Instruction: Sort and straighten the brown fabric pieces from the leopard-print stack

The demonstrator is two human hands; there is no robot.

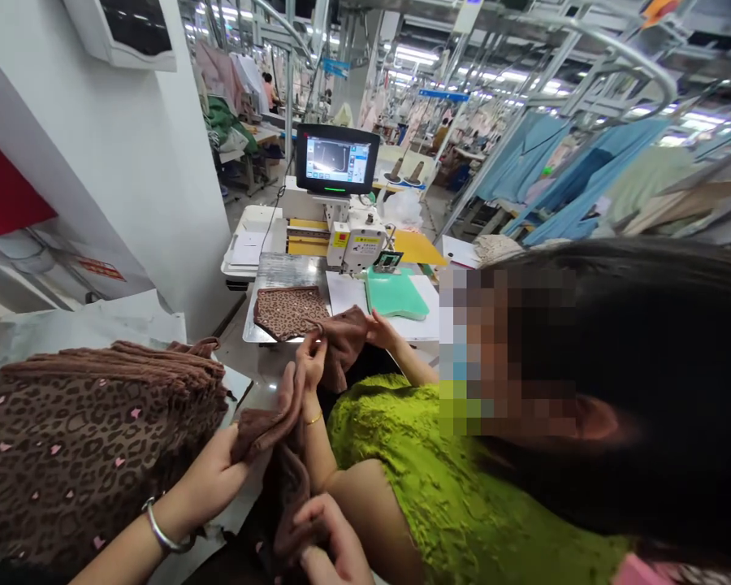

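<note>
Gripping a strip of plain brown cloth [261, 426], the left hand [216, 479] closes thumb and fingers around its upper end at about seven o'clock in the view, a silver bangle [162, 532] on the wrist. The right hand [326, 536], low at six o'clock, is curled with its fingers pressed onto the lower part of the same cloth, so the strip hangs stretched between the two hands, probably to keep it flat and untwisted. At nine o'clock from the hands lies a tall stack of leopard-print pieces [85, 439] on a side table, close enough to be reached without leaning.

A co-worker in a green top [439, 479] sits just ahead, between the wearer and the machine. That person's two hands [310, 353] pinch another brown piece [344, 337] at the edge of the work surface, right beside a leopard-print piece [289, 311] laid flat on the metal plate [280, 272]. At twelve o'clock stands the sewing machine [356, 236] with its lit screen [337, 160], and a green template [395, 294] rests on the table just to its right. Hanging blue garments [560, 183] fill the hall at two o'clock.
</note>
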